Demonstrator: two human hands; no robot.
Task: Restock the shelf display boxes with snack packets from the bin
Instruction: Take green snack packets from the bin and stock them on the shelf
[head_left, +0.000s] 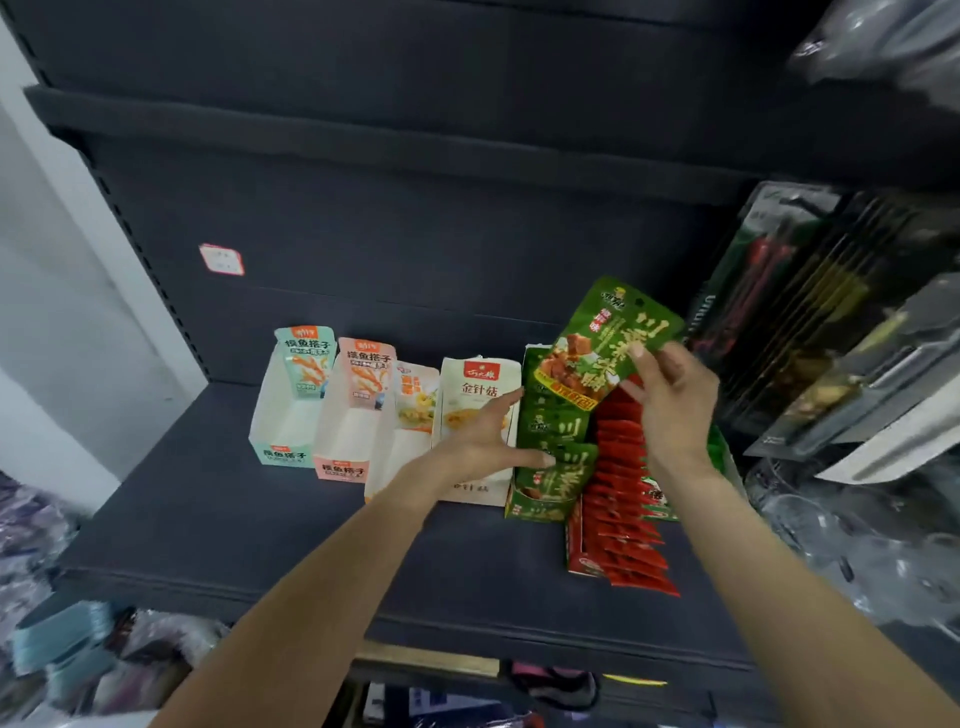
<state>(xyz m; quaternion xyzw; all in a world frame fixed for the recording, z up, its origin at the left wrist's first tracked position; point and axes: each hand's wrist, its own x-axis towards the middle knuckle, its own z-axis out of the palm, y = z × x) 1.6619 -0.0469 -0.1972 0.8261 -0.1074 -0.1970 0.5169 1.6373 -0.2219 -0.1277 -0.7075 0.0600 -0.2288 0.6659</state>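
- Right hand (670, 400) is raised over the dark shelf (218, 525); a green printed snack packet (608, 338) is pinched between thumb and fingers, tilted above the green cardboard display box (545, 467).
- Left hand (483, 436) is held with fingers spread, its fingertips against the green packets in that box.
- A red display box (618, 525) of red packets is seen just right, under the right wrist.
- Four pale display boxes (337, 431) are lined up to the left.

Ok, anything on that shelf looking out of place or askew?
Yes: the red packet box sits skewed, jutting forward of the green box beside it, its packets fanned out unevenly toward the shelf edge.
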